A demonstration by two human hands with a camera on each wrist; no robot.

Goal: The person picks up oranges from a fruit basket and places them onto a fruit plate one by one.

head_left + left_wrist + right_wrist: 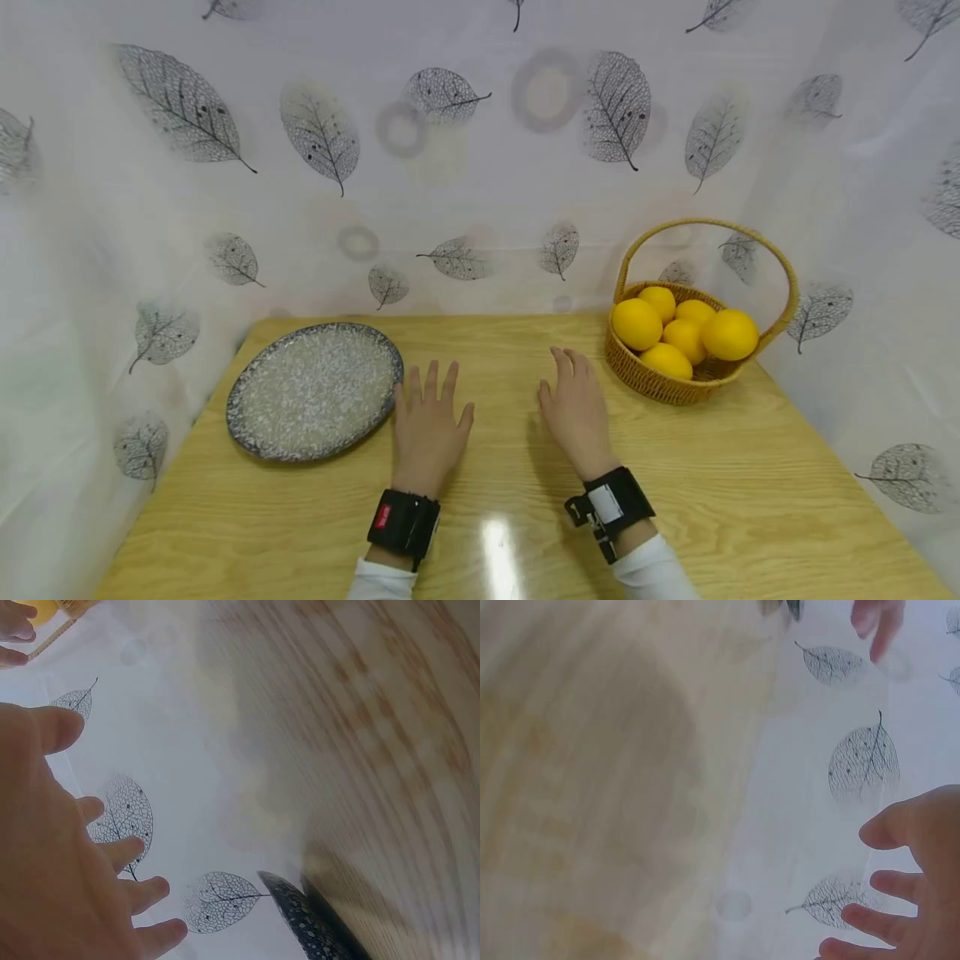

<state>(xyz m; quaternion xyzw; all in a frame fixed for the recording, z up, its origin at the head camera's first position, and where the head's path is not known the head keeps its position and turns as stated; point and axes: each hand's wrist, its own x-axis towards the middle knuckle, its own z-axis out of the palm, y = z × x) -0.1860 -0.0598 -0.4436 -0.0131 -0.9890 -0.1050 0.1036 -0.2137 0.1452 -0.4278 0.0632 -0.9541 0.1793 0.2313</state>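
Observation:
My left hand (pixel 429 433) is held over the table with its fingers spread, its little finger side close to the rim of a speckled grey oval plate (pixel 315 396) with a dark edge. In the left wrist view the plate (pixel 315 922) shows only as a dark speckled rim at the bottom. My right hand (pixel 576 412), fingers loosely extended and holding nothing, hovers to the left of a wicker basket (pixel 660 387). Several yellow lemons (pixel 637 324) fill that basket, whose tall handle arches over them.
The wooden table (pixel 480 483) has a light grain and a bright reflection near its front. Behind it and at both sides hangs a pale curtain (pixel 465 192) printed with grey leaves. Each wrist wears a black strap (pixel 405 523).

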